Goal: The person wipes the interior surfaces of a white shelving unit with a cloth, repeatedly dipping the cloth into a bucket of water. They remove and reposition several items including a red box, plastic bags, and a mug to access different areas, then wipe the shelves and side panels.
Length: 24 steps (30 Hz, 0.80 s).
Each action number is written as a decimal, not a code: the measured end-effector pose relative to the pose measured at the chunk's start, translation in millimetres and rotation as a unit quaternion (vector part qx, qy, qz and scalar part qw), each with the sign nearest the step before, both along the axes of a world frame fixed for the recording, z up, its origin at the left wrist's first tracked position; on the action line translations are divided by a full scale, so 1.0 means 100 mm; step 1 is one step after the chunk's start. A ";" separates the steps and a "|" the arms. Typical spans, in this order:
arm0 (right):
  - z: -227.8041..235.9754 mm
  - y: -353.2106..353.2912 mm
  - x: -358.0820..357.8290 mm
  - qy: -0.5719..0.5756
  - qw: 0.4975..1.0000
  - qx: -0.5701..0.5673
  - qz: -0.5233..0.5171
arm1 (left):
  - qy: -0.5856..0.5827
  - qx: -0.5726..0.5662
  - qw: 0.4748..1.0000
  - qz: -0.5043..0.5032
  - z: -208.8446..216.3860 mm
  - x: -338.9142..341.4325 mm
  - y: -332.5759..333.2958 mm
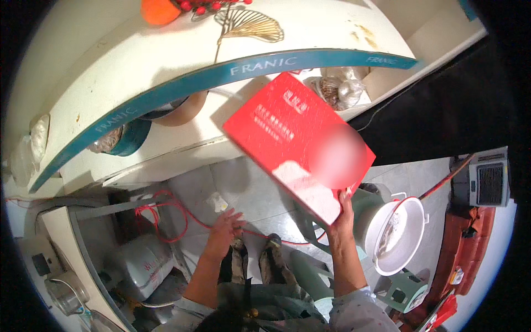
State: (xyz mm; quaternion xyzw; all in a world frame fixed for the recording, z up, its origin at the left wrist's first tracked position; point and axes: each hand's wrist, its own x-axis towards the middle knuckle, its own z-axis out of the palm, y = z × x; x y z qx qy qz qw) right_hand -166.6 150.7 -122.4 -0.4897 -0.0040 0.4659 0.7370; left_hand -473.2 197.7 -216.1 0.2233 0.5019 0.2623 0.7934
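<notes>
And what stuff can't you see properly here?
All in the head view:
Part of the red box's front: a pale blur covers it.
Inside the red box: its sides hide it.
Some fingers of the right hand: behind the box.
Top of the orange ornament: cut off by the picture's edge.
Part of the teal container: behind the teal strip.

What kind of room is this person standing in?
Probably a cooking corner in a home or small shop: what looks like a gas cylinder stands at lower left, with a metal pot beyond it and a white basin on the right.
</notes>
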 end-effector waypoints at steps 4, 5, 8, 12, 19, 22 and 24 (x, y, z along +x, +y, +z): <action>0.34 -0.72 -0.08 -0.018 0.998 -0.052 0.006 | -0.060 0.061 0.996 -0.009 0.41 0.01 0.42; 0.31 -1.00 -0.05 -0.008 0.996 -0.090 0.023 | -0.087 0.077 0.993 -0.023 0.52 0.02 0.47; 0.76 -1.36 -0.16 0.032 0.994 -0.100 0.029 | -0.165 0.016 0.979 -0.116 0.83 0.01 0.47; 1.08 -1.89 -0.01 0.024 0.988 -0.121 0.095 | -0.203 -0.006 0.956 -0.211 0.86 -0.23 0.15; 1.63 -1.90 0.35 -0.058 0.988 -0.066 0.130 | -0.148 0.034 0.972 -0.179 2.17 0.09 -0.11; 1.82 -1.65 0.56 -0.082 0.988 -0.084 0.100 | -0.151 0.036 0.978 -0.137 2.47 0.26 -0.01; 1.75 -1.48 0.82 -0.067 0.992 -0.052 0.092 | -0.132 0.078 0.984 -0.092 2.43 0.40 0.21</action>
